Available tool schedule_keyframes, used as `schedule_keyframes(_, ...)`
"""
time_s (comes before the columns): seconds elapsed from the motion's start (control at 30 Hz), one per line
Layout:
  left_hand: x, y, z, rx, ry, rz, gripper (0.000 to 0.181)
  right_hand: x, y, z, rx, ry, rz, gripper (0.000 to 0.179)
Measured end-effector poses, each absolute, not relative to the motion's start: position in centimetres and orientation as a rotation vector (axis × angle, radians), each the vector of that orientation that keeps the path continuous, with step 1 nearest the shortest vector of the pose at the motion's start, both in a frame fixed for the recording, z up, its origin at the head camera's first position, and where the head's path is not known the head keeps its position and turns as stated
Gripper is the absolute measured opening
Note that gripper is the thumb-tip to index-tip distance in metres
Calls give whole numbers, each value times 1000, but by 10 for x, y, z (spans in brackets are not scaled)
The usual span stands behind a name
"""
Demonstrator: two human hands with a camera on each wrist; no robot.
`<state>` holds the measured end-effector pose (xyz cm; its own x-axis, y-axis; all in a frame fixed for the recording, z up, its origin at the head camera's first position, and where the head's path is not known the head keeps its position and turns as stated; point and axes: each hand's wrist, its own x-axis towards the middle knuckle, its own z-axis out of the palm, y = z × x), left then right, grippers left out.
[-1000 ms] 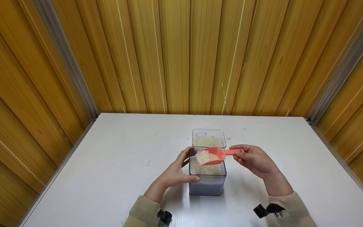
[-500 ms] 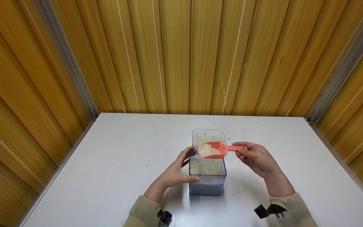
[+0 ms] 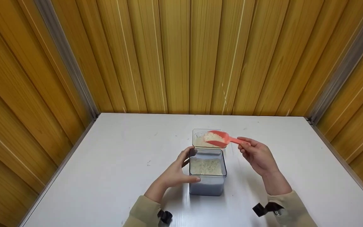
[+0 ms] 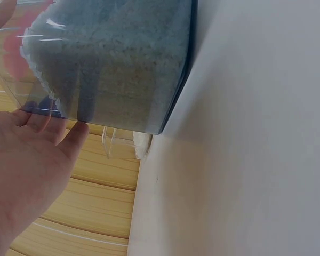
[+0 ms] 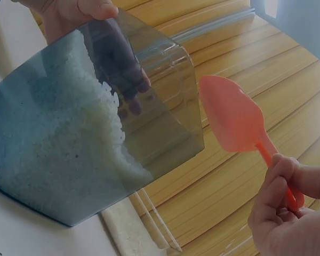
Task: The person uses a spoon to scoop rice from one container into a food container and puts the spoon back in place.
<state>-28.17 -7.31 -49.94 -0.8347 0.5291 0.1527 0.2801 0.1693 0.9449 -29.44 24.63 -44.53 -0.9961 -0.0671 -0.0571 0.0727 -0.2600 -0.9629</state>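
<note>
My right hand (image 3: 258, 156) pinches the handle of a coral-red scoop (image 3: 221, 140) heaped with white rice (image 3: 212, 136). The scoop is above a small clear container (image 3: 198, 142) that holds some rice, at the back. In front of that stands a larger blue-tinted clear container (image 3: 207, 185), partly filled with rice. My left hand (image 3: 175, 173) grips this larger container, thumb at its front rim and fingers by its far left side. In the right wrist view the scoop (image 5: 232, 114) shows its underside, apart from the larger container (image 5: 64, 128).
Both containers stand on a white table (image 3: 131, 157). Behind it rises a wood-patterned panel wall (image 3: 175, 56), with similar panels at the left and right sides.
My right hand has carried the loaded scoop away from me, from above the larger container to above the smaller one. The left hand and both containers have not moved.
</note>
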Motion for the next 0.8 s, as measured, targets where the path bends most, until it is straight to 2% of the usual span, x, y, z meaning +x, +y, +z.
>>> schedule_keyframes(0.13,-281,-72,-498,783,2243,1722,106,-301,243,-453,92,1895,-2459,16)
schedule_keyframes(0.4,-283,-72,-497,796,2248,1717,108,-314,237,-468,206,2063,-2423,42)
schedule_keyframes(0.8,-280,-72,-497,766,2279,1691,110,-339,219,-479,216,2455,-2229,33)
